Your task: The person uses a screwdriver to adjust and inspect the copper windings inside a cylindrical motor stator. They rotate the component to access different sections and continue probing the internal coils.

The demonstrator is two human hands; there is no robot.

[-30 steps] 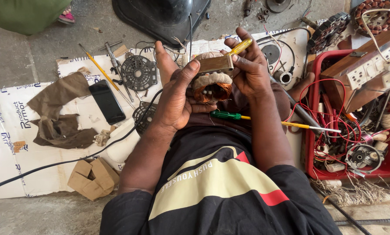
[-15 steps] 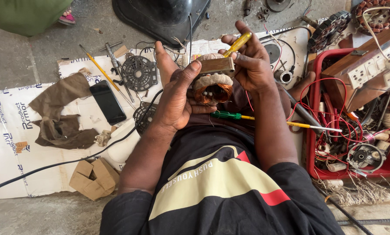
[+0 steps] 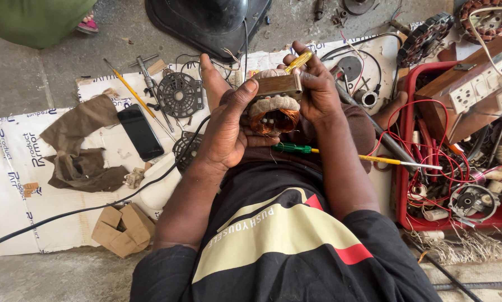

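Motor stator (image 3: pixel 273 103) with copper windings, held up over lap between both hands. Likely heavy for its size, rigid at laminated metal core, delicate at copper coil ends; best gripped by flat core sides, off the wire. Left hand (image 3: pixel 228 126) cupped under and around it, thumb pressed on top edge of core, clenched on stator. Right hand (image 3: pixel 315 89) closed on yellow-handled tool (image 3: pixel 298 60), tip at top of stator, fingers also steadying far side. Green-and-yellow screwdriver (image 3: pixel 340 155) just below hands, lying across lap. Black phone (image 3: pixel 139 132) and round perforated cover (image 3: pixel 180 94) left of left hand, on printed white sheet (image 3: pixel 16 168). Brown rag (image 3: pixel 80 145) further left. Red crate (image 3: pixel 407 168) of wires and parts right of right hand. Cardboard scrap (image 3: pixel 122 228) near left elbow.
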